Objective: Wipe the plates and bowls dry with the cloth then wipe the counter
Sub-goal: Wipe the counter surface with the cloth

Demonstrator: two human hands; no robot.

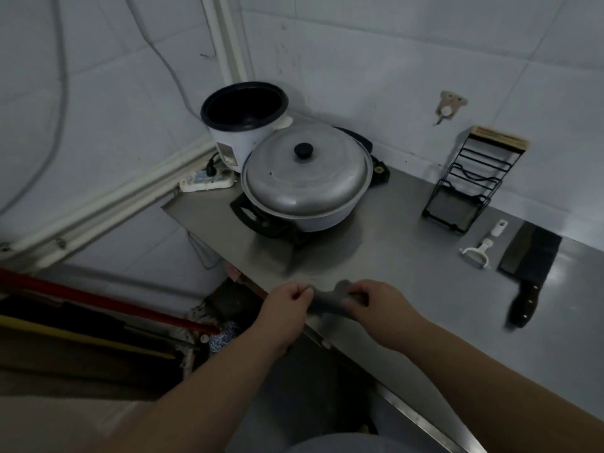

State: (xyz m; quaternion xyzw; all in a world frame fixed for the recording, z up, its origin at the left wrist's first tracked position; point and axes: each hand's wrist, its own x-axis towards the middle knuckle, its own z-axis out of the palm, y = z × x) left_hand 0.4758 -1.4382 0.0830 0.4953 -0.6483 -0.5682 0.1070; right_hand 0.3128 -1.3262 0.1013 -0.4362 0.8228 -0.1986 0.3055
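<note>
While both hands pinch the grey cloth (330, 300) at lower centre of the frame — left hand (287, 305) on its left end, right hand (376, 305) on its right — its long axis lies along the counter (408, 256) edge, bare steel just above.

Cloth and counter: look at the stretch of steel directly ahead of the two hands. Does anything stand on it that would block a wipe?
Nothing visible does. Both hands, left and right, hold the cloth at the counter's near edge. The lidded pot stands further back; peeler and cleaver lie to the right.
</note>
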